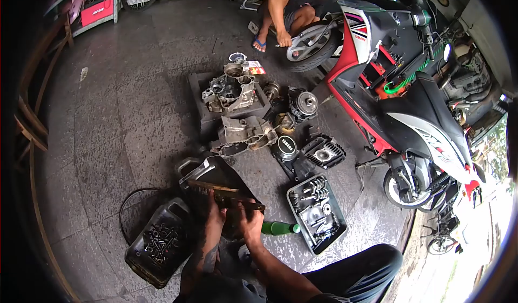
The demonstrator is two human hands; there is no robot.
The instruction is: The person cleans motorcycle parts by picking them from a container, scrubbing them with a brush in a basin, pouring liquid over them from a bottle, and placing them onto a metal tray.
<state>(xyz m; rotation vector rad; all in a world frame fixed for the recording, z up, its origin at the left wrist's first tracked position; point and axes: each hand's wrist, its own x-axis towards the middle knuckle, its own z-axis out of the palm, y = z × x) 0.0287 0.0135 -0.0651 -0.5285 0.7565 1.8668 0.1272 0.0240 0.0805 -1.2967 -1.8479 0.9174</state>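
Observation:
Over a dark tray point(237, 176), both my hands are closed close together. My left hand point(215, 217) is at a wooden-backed brush point(213, 186) whose bristles face down; its exact grip is partly hidden. My right hand point(250, 222) grips a dark elongated piece point(258, 207) with a brownish end; its kind is unclear. In the tray's far part lies a shiny metal tool point(199, 169). Beside my right wrist a green bottle point(278, 228) lies on its side.
A bin of bolts point(181, 206) stands left, a parts tray point(340, 217) right. Ahead are an engine case point(232, 93), another casing point(245, 133), a Yamaha cover point(286, 146) and a finned cylinder part point(324, 152). A scooter point(413, 117) stands right; another person point(291, 9) crouches at its front wheel.

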